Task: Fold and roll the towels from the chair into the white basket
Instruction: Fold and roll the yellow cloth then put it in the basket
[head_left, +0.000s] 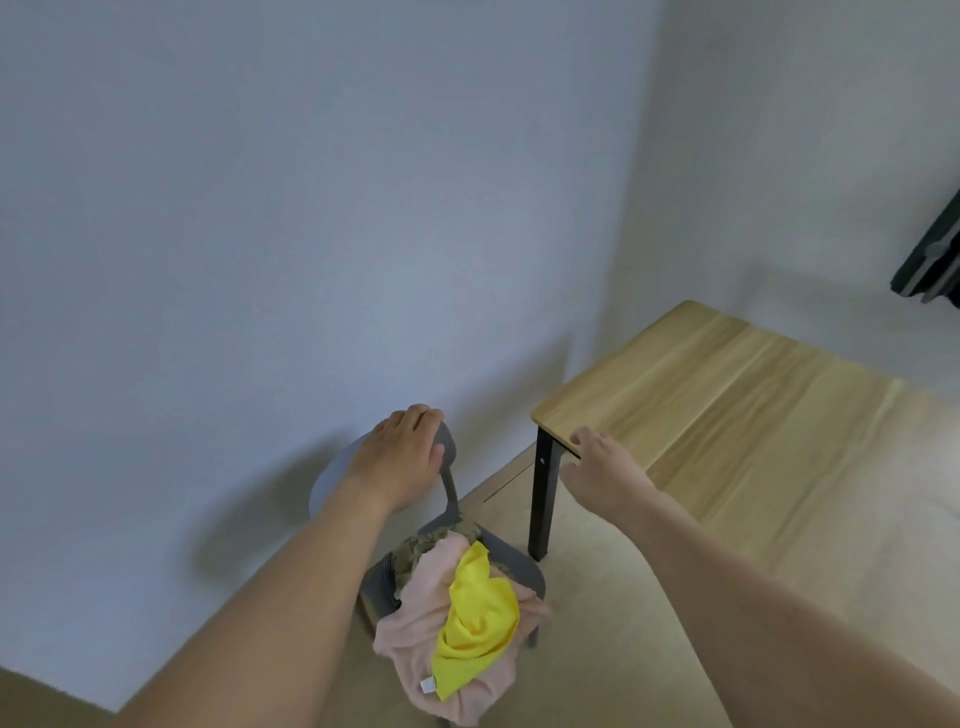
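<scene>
A grey chair (514, 564) stands low in the middle, and towels are heaped on its seat. A yellow towel (475, 623) lies on top of a pink towel (415, 629). An olive patterned towel (415, 551) peeks out behind them. My left hand (402, 457) grips the top of the chair's backrest. My right hand (605, 467) rests on the near corner edge of the wooden table (727, 410), thumb on top. No white basket is in view.
The table has black legs (543, 504) next to the chair. A blue-grey wall stands close behind the chair. Beige carpet (623, 597) covers the floor. A dark object (930, 260) hangs at the right edge.
</scene>
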